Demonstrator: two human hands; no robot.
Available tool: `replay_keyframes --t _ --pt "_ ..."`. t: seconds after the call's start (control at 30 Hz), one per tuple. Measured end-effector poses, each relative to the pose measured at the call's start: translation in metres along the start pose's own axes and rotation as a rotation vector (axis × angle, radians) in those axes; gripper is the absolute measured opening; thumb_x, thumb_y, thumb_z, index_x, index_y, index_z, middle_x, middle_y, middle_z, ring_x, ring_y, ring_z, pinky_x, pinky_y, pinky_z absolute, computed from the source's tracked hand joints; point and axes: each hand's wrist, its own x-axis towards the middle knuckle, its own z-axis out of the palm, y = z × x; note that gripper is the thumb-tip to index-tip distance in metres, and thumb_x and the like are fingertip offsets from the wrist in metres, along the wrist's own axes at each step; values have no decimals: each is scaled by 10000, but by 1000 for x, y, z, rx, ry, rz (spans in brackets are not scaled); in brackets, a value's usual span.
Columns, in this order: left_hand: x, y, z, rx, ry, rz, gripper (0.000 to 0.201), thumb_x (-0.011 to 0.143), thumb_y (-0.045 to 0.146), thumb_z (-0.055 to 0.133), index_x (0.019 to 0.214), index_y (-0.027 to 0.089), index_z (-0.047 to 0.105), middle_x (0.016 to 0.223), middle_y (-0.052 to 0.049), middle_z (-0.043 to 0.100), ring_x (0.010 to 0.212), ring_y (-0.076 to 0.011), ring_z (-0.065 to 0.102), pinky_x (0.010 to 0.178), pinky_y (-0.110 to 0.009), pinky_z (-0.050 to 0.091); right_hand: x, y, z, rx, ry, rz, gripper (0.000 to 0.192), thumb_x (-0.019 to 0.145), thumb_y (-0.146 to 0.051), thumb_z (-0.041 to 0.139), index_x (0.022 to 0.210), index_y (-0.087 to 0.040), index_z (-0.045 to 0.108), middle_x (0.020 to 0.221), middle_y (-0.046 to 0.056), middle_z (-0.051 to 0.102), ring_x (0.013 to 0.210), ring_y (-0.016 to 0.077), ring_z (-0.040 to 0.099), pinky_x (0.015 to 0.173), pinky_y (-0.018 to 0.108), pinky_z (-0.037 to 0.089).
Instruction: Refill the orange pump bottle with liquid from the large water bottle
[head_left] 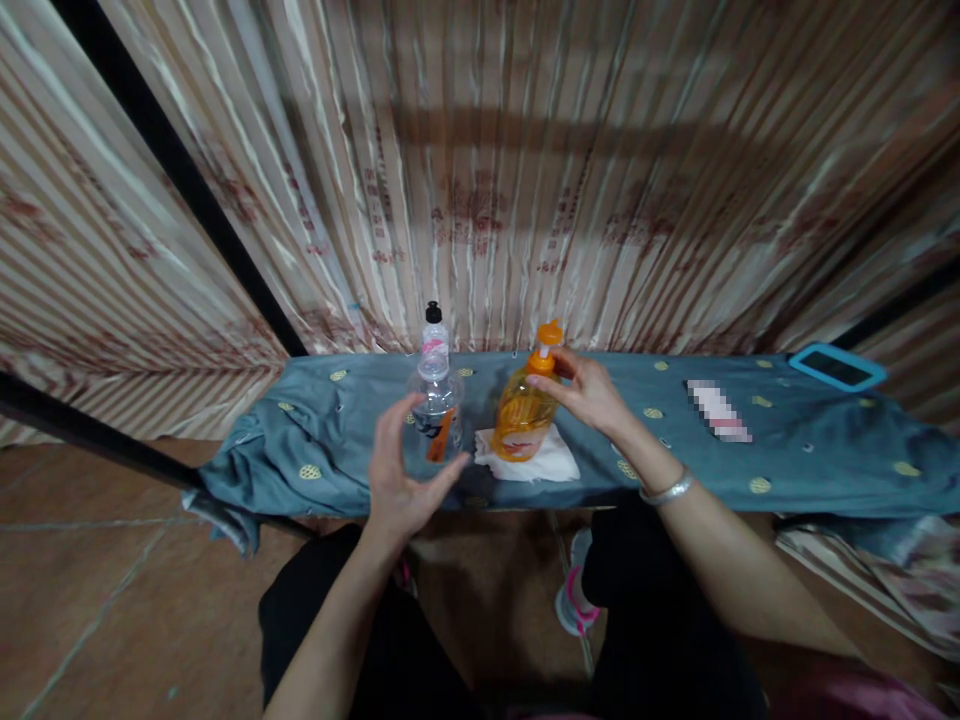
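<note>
Right hand [571, 384] holds amber bottle [522, 418] by neck, pump [550, 333] fitted, base already on white tissue [556, 460]; left hand [399, 470] spreads wide at clear bottle [439, 425], grip not yet closed.

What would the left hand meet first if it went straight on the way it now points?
The left hand would probably meet the clear bottle, just ahead of its open grasp, though the exact gap is unclear.

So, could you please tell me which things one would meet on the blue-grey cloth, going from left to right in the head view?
Black-capped clear bottle, orange pump bottle, blurred-out flat item, blue-framed device.
</note>
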Motion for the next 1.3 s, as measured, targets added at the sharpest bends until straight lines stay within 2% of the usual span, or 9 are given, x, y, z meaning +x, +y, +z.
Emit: replay_keyframes --t 0.07,0.23,0.37,0.47,0.6,0.87,1.03,1.13,1.3 --pt "-1 16 23 -113 -156 -12 726 835 367 775 1468 264 435 1450 -125 566 1365 -285 552 1172 -485 441 1 1 -1 64 -26 -17 419 890 -565 672 1055 -180 657 952 27 690 870 184 658 864 417 526" --pt "3 6 104 -338 -306 -293 1128 676 378 893 1578 253 227 1647 -181 344 1530 -335 354 1244 -545 331 3 -1 -3 186 -95 -45 420 892 -565 671 1052 -178 659 993 40 703 931 196 674 893 431 535" --pt "10 -17 139 -401 -372 -497 930 604 287 920 1422 210 482 1423 -153 625 1307 -327 620 1136 -517 479 3 -7 -3 206 -99 -22 403 865 -536 715 1041 -177 665 987 35 706 918 194 672 886 427 534" --pt "8 -27 146 -392 -371 -563 739 581 262 928 1241 185 603 1222 -124 739 1155 -314 707 1057 -497 540 3 -10 2 219 -13 40 412 836 -525 750 1030 -178 642 965 26 699 886 186 671 869 416 535" --pt "3 -27 145 -374 -347 -590 704 562 247 933 1185 178 613 1155 -115 765 1100 -310 731 1014 -483 565 4 -14 12 243 112 108 389 822 -516 765 945 -185 601 887 2 665 818 170 650 831 394 526" --pt "5 -25 143 -391 -341 -581 670 594 259 912 1189 173 616 1149 -106 767 1080 -294 737 998 -461 580 4 -23 1 348 -95 10 383 882 -530 695 1029 -180 644 994 40 704 979 207 679 933 448 528" --pt "4 -26 145 -371 -334 -571 677 563 229 915 1167 178 614 1145 -104 766 1073 -313 739 1013 -512 570 6 -25 3 304 18 95 609 730 -503 847 1177 -193 574 1119 67 700 1006 224 686 941 456 538" --pt "3 -27 145 -388 -342 -575 646 582 252 904 1151 168 611 1159 -124 759 1094 -326 729 1022 -529 561 6 -22 7 259 67 128 498 771 -503 814 1089 -184 602 1024 46 702 926 209 689 894 446 551" --pt "4 -25 144 -405 -340 -573 656 583 227 902 1168 182 607 1149 -104 764 1080 -302 734 1015 -494 573 1 -24 4 236 -11 54 388 876 -502 710 1099 -192 648 1063 51 704 993 209 673 940 452 534"
